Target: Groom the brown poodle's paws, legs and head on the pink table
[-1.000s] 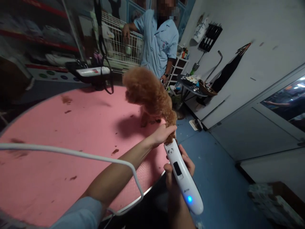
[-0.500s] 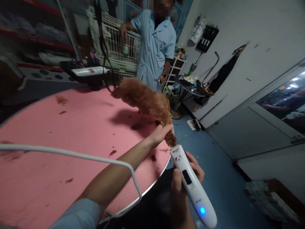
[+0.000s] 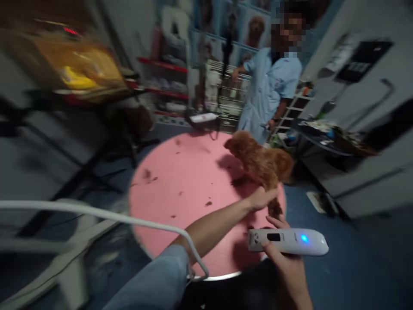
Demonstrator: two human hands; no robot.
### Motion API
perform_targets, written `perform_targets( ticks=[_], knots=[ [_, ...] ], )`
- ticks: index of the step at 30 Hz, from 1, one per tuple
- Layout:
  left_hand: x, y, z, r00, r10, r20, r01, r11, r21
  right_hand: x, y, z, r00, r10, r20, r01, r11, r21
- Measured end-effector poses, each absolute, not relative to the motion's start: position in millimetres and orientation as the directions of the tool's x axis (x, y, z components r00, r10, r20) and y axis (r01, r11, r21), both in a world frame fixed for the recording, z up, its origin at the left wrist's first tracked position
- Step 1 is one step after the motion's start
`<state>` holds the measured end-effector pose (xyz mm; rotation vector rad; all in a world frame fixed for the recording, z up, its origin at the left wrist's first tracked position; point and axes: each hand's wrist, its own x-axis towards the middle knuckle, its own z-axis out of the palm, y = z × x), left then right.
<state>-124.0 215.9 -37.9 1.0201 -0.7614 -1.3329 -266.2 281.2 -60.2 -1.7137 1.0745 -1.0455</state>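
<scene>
A curly brown dog (image 3: 253, 155) stands on the round pink table (image 3: 190, 172), near its right edge. My left hand (image 3: 263, 198) is closed round one of the dog's legs, just above the dark, fluffy paw (image 3: 275, 209). In my right hand (image 3: 280, 254) is a white hair clipper (image 3: 290, 242) with a glowing blue light. It lies level, its blade end pointing left, below the paw and apart from it. The right fingers reach up behind the clipper towards the paw; whether they touch it I cannot tell.
A white bent tube (image 3: 129, 218) crosses in front of my left arm. Tufts of cut hair (image 3: 209, 203) lie on the table. Behind the dog stands a person in a light blue coat (image 3: 264, 86). A dark side table (image 3: 325, 137) with clutter is at the right.
The clipper has turned from pointing up at the paw to lying level, blade left. My view has swung left and shows more of the room. The left hand keeps its hold on the leg.
</scene>
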Motion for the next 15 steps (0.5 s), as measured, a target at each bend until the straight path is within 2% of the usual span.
perform_targets(
  ticks=[2, 4, 10, 15],
  knots=[
    [-117.1, 212.4, -44.5, 0.058, -0.986, -0.154, 0.398, -0.119, 0.910, -253.7, 268.1, -57.8, 0.356, -0.930, 0.088, -0.389, -0.233, -0.891],
    [-108.0, 212.9, -46.4, 0.103, -0.981, -0.164, 0.375, -0.115, 0.920, -238.6, 259.1, -57.2, 0.386, -0.920, 0.070, -0.472, -0.262, -0.842],
    [-102.2, 235.0, -52.1, 0.118, -0.984, -0.135, 0.170, -0.114, 0.979, -228.5, 257.9, -75.2, 0.418, -0.792, 0.445, -0.454, -0.607, -0.653],
    [-117.1, 252.5, -63.1, 0.104, -0.989, -0.109, 0.004, -0.109, 0.994, -249.6, 266.8, -89.8, 0.459, -0.707, 0.538, -0.451, -0.707, -0.544]
  ],
)
